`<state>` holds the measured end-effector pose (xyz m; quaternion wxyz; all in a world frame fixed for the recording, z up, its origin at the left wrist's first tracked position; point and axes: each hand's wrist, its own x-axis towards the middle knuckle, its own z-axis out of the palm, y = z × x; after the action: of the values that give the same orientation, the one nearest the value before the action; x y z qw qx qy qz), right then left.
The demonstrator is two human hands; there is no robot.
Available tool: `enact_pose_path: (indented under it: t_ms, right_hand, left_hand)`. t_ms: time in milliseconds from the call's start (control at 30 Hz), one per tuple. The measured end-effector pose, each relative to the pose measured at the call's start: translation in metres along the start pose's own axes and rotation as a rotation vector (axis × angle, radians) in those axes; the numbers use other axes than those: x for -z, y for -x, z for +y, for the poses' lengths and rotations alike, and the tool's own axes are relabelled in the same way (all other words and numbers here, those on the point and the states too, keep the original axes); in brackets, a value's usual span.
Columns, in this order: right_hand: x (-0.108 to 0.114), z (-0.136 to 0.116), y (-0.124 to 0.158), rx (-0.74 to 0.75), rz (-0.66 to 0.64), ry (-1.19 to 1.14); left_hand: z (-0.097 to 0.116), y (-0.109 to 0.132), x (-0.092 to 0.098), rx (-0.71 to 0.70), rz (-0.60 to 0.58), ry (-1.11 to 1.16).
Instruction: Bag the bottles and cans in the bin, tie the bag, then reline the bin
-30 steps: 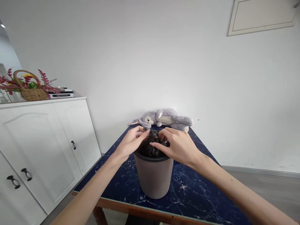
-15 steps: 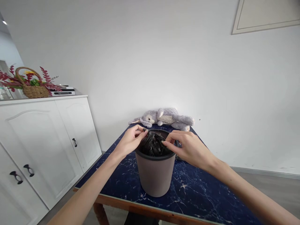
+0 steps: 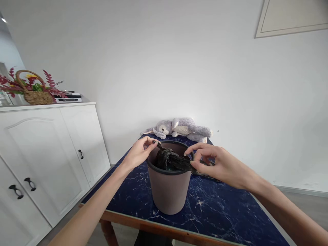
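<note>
Bin (image 3: 169, 194): bore no readable lettering.
Black bag (image 3: 166, 160): showed no legible print.
Tabletop (image 3: 210, 205): carried no readable words or numbers.
White cabinet (image 3: 33, 153), left: displayed no readable label.
White-and-black box (image 3: 69, 99), far left: appeared too small to read.
Wall panel (image 3: 294, 17), far right: gave no readable sign.

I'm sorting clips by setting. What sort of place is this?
Probably a room in a home: a plush rabbit lies on the blue marbled table, a wicker basket of flowers stands on a white cabinet, and a bin holds a black bag.
</note>
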<state>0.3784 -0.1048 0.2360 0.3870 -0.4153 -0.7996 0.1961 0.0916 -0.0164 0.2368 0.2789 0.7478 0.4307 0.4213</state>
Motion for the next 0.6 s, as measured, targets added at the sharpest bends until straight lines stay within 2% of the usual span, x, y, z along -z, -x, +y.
enact_pose_path:
  t_ms: [133,233,400,600]
  right_hand:
    - [-0.007,-0.003,-0.013,-0.041,-0.104,-0.481]
    - [-0.013,-0.006,-0.023,-0.052,-0.14,-0.583]
    - [-0.015,0.001,-0.024,-0.033,0.011,-0.187]
    - [-0.013,0.022,-0.019,-0.11,0.073,0.238]
  left_hand:
    - [0.025,0.008,-0.005,0.019,-0.171,0.318]
    - [0.035,0.01,-0.009,0.031,-0.236,0.373]
    - [0.023,0.004,-0.005,-0.039,-0.238,0.193]
    - [-0.006,-0.001,0.01,-0.073,-0.148,-0.097]
